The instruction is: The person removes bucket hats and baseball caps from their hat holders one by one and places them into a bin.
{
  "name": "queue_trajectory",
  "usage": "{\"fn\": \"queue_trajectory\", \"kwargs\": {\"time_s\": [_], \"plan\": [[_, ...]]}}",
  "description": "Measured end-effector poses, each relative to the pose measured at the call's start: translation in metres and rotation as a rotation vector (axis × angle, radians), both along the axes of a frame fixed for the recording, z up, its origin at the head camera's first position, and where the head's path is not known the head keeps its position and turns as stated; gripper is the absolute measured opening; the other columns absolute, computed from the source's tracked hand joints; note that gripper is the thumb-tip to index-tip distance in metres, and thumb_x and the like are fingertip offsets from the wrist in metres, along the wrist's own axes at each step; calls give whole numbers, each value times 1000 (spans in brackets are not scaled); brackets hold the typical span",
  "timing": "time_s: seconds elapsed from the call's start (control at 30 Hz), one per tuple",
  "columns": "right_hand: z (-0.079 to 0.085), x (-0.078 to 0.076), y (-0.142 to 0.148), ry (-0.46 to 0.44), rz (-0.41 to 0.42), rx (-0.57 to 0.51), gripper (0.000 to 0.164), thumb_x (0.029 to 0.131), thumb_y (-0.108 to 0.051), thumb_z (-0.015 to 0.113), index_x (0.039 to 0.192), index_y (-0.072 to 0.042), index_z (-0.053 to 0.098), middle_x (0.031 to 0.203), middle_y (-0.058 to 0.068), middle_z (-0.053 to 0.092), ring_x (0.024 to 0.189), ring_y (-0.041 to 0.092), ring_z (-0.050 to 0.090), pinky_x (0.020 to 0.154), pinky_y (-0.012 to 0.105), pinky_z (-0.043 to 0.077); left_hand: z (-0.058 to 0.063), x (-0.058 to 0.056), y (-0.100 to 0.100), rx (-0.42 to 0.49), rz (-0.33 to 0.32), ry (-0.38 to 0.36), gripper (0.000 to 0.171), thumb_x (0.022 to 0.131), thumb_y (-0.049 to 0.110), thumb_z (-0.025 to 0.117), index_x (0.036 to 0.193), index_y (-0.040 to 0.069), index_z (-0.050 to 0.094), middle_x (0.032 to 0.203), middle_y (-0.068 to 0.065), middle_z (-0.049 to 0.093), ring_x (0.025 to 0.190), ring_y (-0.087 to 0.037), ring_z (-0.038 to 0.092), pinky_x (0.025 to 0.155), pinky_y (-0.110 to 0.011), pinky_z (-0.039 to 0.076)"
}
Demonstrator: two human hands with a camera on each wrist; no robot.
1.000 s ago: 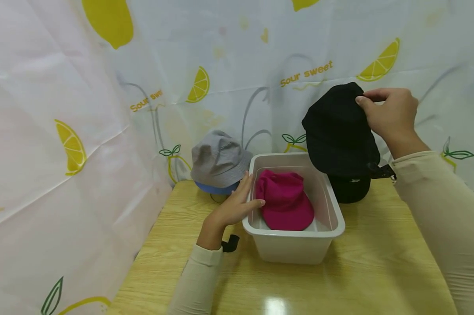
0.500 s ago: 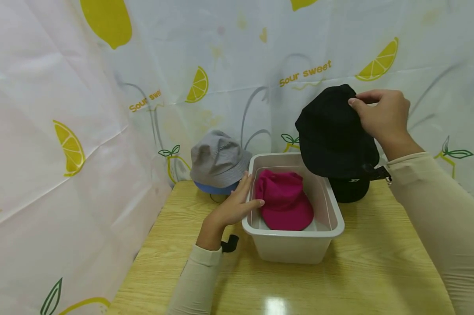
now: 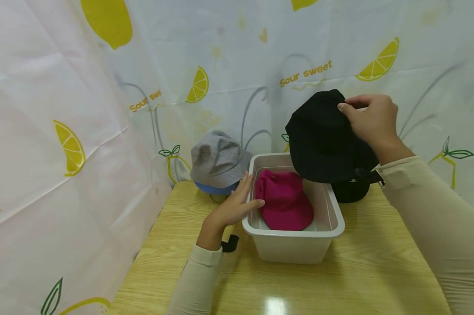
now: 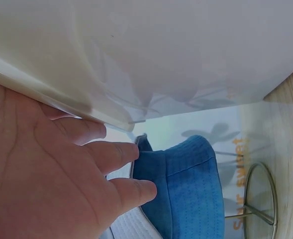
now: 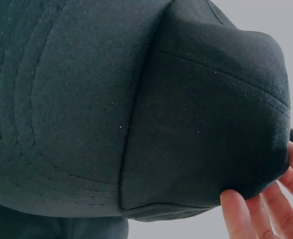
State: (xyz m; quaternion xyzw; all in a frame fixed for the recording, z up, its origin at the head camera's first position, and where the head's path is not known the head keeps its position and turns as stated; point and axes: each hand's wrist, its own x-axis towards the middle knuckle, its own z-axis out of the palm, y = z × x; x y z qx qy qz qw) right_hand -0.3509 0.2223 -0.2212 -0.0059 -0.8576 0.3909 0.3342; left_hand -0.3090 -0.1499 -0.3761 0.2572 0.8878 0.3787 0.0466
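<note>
My right hand (image 3: 374, 120) pinches a black baseball cap (image 3: 319, 135) by its crown and holds it up over the back right corner of a light plastic bin (image 3: 293, 247). The right wrist view shows the thumb and fingertips at the crown of the cap (image 5: 211, 119), its brim toward the left. Inside the bin lies a magenta cap (image 3: 286, 201), brim facing me. My left hand (image 3: 234, 208) rests on the bin's left rim with its fingers straight and the thumb reaching over the edge. In the left wrist view the hand (image 4: 51, 169) lies along the bin wall (image 4: 161, 55).
Left of the bin, a grey bucket hat (image 3: 219, 159) sits over a blue hat (image 4: 193, 189) on a wire stand (image 4: 260, 199). Another black cap (image 3: 351, 190) stands behind the bin's right side. A lemon-print curtain (image 3: 229, 57) hangs behind the wooden table (image 3: 173, 245).
My right hand has moved left and slightly down with the black cap, bringing it further over the bin. The left hand and the magenta cap have stayed put.
</note>
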Motion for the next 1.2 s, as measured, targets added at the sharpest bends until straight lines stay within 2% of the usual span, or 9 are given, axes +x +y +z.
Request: {"fn": "queue_trajectory", "kwargs": {"time_s": [0.13,0.37,0.43,0.57,0.6,0.67,0.8,0.93,1.2], "plan": [[-3,0,-4,-6,13,5,49,92,-54,69,118,-14,81,90,-24,72,115,27,64,81,24,42,1,1,0,2,1,4,97,98,58,53,168,14,2,175,-7,-11,162,-22,-9,125,-65,-4],[-7,3,-12,-12,45,-3,48,92,-52,70,117,-13,81,91,-19,75,110,23,65,79,22,43,1,2,1,0,0,4,96,98,57,53,168,16,2,175,-7,-11,162,-23,-10,124,-67,-5],[-8,4,-14,-7,56,-4,47,92,-52,71,116,-13,81,90,-19,75,101,14,65,77,20,43,1,3,1,-5,3,2,95,99,57,53,168,16,1,175,-7,-11,162,-22,-10,125,-66,-4],[-11,5,-18,-3,94,-25,46,92,-50,73,114,-11,81,84,-19,72,65,-6,63,64,14,47,1,2,1,-11,9,-1,95,98,57,52,168,18,1,175,-6,-11,162,-21,-9,125,-65,-4],[-12,5,-19,-4,108,-34,46,92,-49,74,114,-10,81,84,-18,72,57,-7,61,60,13,48,1,2,1,-9,7,0,95,99,57,53,168,17,1,175,-6,-11,162,-21,-9,125,-66,-4],[-13,6,-22,-11,130,-52,46,92,-48,74,115,-9,81,85,-15,72,45,-2,61,53,14,49,1,2,1,-8,5,0,94,99,55,53,168,17,1,175,-6,-11,162,-21,-9,125,-66,-5],[-14,6,-28,-28,158,-73,47,92,-48,74,116,-8,80,95,-2,75,45,0,63,51,15,50,0,3,1,-1,2,1,92,100,50,54,168,18,1,175,-6,-11,162,-21,-10,124,-66,-6],[-16,7,-33,-30,171,-67,47,93,-47,74,117,-7,79,101,6,76,46,-1,63,52,14,51,0,2,1,-9,8,1,92,99,52,53,168,18,1,176,-5,-11,162,-20,-9,125,-66,-6],[-17,11,-43,-22,206,-67,45,93,-45,74,116,-7,79,105,11,76,48,-1,64,52,15,52,0,1,0,-5,-1,2,96,99,57,51,168,14,2,175,-3,-12,161,-17,-10,125,-65,-5]]}}
